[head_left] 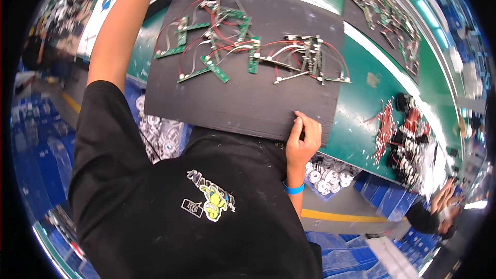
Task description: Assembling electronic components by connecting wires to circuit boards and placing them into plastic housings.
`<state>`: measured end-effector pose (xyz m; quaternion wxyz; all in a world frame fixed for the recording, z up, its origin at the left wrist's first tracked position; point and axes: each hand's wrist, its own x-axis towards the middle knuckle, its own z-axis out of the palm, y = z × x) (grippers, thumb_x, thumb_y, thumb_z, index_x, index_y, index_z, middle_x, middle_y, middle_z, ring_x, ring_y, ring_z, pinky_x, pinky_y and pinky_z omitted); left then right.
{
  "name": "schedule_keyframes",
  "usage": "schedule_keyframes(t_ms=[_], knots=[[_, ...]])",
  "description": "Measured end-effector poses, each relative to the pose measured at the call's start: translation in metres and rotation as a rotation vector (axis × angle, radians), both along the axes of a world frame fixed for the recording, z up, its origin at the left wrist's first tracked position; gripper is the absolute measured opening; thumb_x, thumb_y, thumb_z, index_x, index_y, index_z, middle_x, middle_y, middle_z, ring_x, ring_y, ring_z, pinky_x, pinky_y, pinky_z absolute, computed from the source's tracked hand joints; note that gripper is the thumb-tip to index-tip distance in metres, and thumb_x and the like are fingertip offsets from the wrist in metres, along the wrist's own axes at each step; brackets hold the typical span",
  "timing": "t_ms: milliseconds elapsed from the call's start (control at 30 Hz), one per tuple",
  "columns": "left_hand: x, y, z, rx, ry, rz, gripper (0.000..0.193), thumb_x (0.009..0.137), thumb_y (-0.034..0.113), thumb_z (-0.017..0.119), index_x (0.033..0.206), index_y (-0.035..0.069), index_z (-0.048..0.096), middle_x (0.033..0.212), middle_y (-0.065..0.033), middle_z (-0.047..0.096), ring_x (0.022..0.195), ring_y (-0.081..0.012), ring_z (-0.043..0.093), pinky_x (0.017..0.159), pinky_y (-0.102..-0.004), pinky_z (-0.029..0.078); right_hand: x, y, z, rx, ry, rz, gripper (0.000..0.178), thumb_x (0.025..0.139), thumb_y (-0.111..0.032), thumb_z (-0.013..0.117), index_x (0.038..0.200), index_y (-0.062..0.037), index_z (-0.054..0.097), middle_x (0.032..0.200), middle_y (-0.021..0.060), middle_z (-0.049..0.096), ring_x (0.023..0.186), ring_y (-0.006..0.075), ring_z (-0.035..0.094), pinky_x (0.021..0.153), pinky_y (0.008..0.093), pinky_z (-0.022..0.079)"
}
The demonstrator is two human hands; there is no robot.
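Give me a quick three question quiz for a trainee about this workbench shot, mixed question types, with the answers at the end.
1. True or false: the right hand grips the near edge of the dark board.
2. Multiple choice: what lies on the dark board? A) green circuit strips with red and white wires B) scissors C) a roll of tape
3. Fill in: the left arm reaches up toward the far ___ corner of the bench, its hand out of view.

Key: 1 true; 2 A; 3 left
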<state>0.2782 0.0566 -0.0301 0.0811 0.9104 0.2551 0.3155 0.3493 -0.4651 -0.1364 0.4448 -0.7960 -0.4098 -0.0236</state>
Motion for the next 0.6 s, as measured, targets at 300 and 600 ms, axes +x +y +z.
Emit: schedule_keyframes(t_ms=[300,600], knots=[[-0.395,-0.211,-0.078,-0.513,-0.584,0.777,0.039,0.099,0.03,0.038,0.098,-0.001,0.062,0.064,-0.0066,0.061,0.061,-0.0145,0.061,0.059,-0.0283,0.046,-0.019,0.007,-0.011,0.04,0.097,-0.171,0.033,0.1,-0.013,0.032,0.121,0.0034,0.052,0.076,0.0075,0.054,0.071,0.0174,0.05,0.065,0.029,0.041],[-0.452,-0.346,-0.386,-0.61,0.151,0.922,0.054,0.074,0.019,0.069,0.12,-0.003,0.049,0.116,-0.0279,0.051,0.108,-0.0405,0.049,0.097,-0.0452,0.038,0.01,-0.015,0.014,-0.166,0.27,-0.145,0.023,0.094,-0.016,0.053,0.101,0.0013,0.066,0.079,0.0069,0.066,0.066,0.0086,0.052,0.063,0.0225,0.042]])
